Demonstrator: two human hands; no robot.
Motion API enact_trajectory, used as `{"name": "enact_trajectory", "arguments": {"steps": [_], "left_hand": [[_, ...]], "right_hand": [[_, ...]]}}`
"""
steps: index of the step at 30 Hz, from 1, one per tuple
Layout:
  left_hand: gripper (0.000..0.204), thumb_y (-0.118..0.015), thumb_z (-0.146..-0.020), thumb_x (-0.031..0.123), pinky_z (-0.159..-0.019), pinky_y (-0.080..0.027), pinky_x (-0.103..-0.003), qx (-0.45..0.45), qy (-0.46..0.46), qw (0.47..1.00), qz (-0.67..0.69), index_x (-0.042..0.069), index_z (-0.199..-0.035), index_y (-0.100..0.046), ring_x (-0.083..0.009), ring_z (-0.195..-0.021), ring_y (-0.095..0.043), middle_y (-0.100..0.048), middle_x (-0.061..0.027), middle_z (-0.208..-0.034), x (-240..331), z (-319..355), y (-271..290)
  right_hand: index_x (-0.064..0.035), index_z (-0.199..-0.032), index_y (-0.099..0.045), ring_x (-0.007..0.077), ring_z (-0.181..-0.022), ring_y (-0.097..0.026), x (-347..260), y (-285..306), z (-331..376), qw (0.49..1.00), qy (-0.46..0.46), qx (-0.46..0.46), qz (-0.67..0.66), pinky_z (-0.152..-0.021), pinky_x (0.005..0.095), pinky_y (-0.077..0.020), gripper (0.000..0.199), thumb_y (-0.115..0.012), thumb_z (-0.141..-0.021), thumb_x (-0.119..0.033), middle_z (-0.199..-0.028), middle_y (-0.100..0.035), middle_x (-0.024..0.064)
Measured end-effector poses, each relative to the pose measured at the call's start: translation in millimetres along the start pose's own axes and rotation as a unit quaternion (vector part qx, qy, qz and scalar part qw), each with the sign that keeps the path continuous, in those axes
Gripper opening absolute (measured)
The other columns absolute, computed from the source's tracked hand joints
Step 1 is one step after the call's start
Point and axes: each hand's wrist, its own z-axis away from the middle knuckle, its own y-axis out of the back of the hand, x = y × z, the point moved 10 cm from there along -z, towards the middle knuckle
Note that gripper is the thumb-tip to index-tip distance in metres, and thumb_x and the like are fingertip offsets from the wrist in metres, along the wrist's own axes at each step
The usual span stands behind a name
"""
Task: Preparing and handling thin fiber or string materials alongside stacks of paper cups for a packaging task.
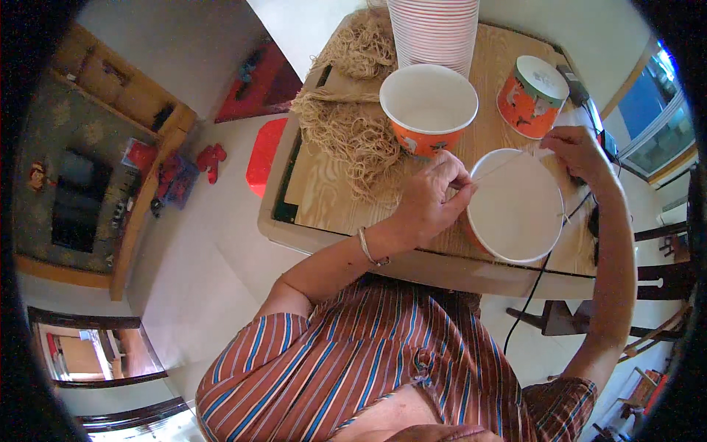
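A wooden table (pixel 331 191) fills the upper centre of the frame, its near edge curving just above the striped shirt (pixel 353 368). Left of it lies open pale floor; at the right, chairs (pixel 655 295) and a black cable (pixel 530 295) crowd the edge.

A white paper bucket (pixel 515 206) sits at the table's near right edge, its mouth facing up. A thin string (pixel 504 166) runs taut over its upper rim, from centre to upper right. The left hand (pixel 427 202), at centre, has thumb and fingers pinched together on the string's left end, beside the bucket's left rim. The right hand (pixel 578 151), at upper right, has its fingers closed on the string's other end, above the bucket's far rim.

Behind, a second bucket (pixel 428 103) stands open, and an orange one (pixel 532 96) lies tipped to its right. A tall cup stack (pixel 433 33) is cut off by the top edge. A heap of tan cord (pixel 353 125) spreads over the table's left part.

The right fingertips are small and hard to make out. The frame's corners are black.
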Motion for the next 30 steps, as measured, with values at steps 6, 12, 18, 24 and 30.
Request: {"name": "enact_trajectory", "arguments": {"steps": [6, 12, 18, 24, 30], "left_hand": [[0.013, -0.058, -0.091, 0.014, -0.064, -0.045, -0.025, 0.013, 0.171, 0.983, 0.073, 0.004, -0.084, -0.054, -0.0092, -0.069, -0.053, -0.055, -0.0029, -0.073, -36, 8, -5], [0.013, -0.056, -0.093, 0.014, -0.055, -0.043, -0.024, 0.037, 0.181, 0.969, 0.162, 0.002, -0.087, -0.054, -0.0049, -0.063, -0.049, -0.055, 0.0001, -0.066, -67, 15, -10], [0.013, -0.057, -0.093, 0.014, -0.056, -0.045, -0.023, 0.020, 0.205, 0.958, 0.201, 0.002, -0.088, -0.054, -0.0052, -0.063, -0.052, -0.058, -0.0002, -0.074, -72, 12, -16], [0.016, -0.062, -0.092, 0.017, -0.061, -0.048, -0.022, -0.029, 0.268, 0.936, 0.229, 0.002, -0.093, -0.056, -0.0065, -0.068, -0.057, -0.060, -0.0003, -0.078, -62, 23, -8], [0.019, -0.067, -0.088, 0.017, -0.055, -0.046, -0.023, -0.100, 0.238, 0.957, 0.131, 0.001, -0.089, -0.058, -0.0048, -0.061, -0.053, -0.059, 0.0011, -0.070, -44, 23, -12]], "right_hand": [[-0.0014, -0.090, -0.071, 0.0066, -0.066, -0.058, 40, -65, -7, 0.986, -0.083, -0.070, -0.127, -0.060, 0.0252, -0.0490, 0.016, -0.065, -0.087, -0.016, -0.073, -0.065, -0.0024], [0.0002, -0.095, -0.071, 0.0088, -0.071, -0.060, 25, -86, 19, 0.948, -0.120, -0.079, -0.284, -0.060, 0.0286, -0.0511, 0.019, -0.064, -0.084, -0.013, -0.083, -0.067, -0.0013], [-0.0017, -0.105, -0.068, 0.0087, -0.070, -0.059, 37, -74, 28, 0.951, -0.101, -0.061, -0.287, -0.059, 0.0277, -0.0506, 0.026, -0.061, -0.087, -0.019, -0.083, -0.067, 0.0003], [-0.0080, -0.088, -0.065, 0.0054, -0.049, -0.045, 17, -29, 46, 0.974, -0.187, -0.092, -0.094, -0.041, 0.0212, -0.0345, 0.022, -0.060, -0.090, -0.030, -0.065, -0.055, -0.0038], [-0.0052, -0.083, -0.059, 0.0048, -0.048, -0.047, -5, -35, 62, 0.966, -0.174, -0.184, -0.046, -0.040, 0.0198, -0.0339, 0.011, -0.067, -0.084, -0.012, -0.064, -0.056, -0.0016]]}}
